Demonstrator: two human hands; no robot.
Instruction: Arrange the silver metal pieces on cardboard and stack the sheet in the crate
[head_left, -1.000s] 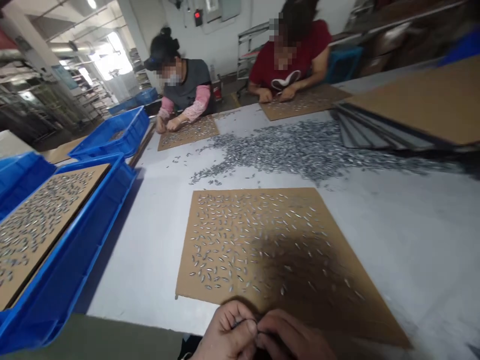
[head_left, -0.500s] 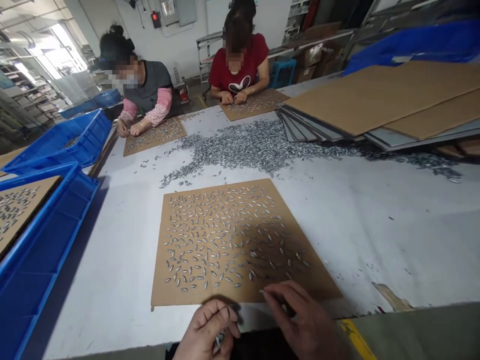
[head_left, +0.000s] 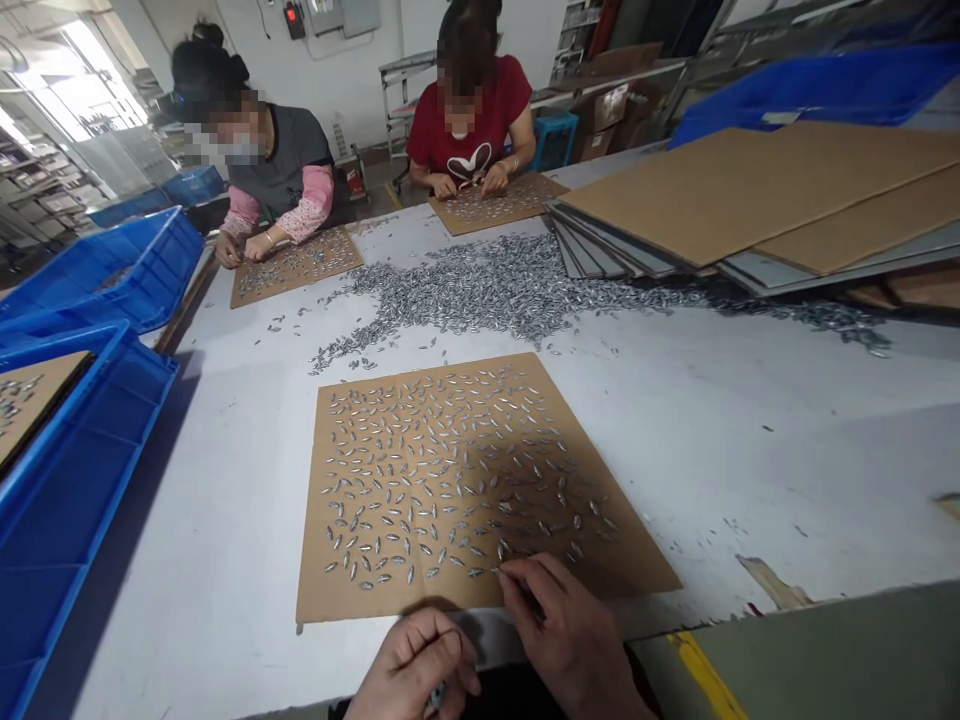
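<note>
A brown cardboard sheet point(head_left: 319, 590) lies on the white table before me, with many small spindle-shaped silver metal pieces point(head_left: 410, 574) spread over it in loose rows. My right hand point(head_left: 574, 635) is over the sheet's near edge, thumb and forefinger pinched at a small metal piece point(head_left: 495, 571) just above or touching the cardboard; which, I cannot tell. Below the near edge, my left hand point(head_left: 420, 660) is curled closed around several of the same pieces, a few showing between its fingers. The rest of its contents is hidden.
A large heap of metal pieces point(head_left: 480, 290) lies beyond the sheet. Stacked cardboard sheets point(head_left: 697, 190) stand at the right, blue crates point(head_left: 82, 540) at the left. Across the table, two co-workers point(head_left: 289, 150) point(head_left: 480, 120) bend over their own sheets.
My right hand has moved left along the near edge of the sheet, its fingertips now by the pieces there. My left hand stays closed in nearly the same place. The view has shifted slightly.
</note>
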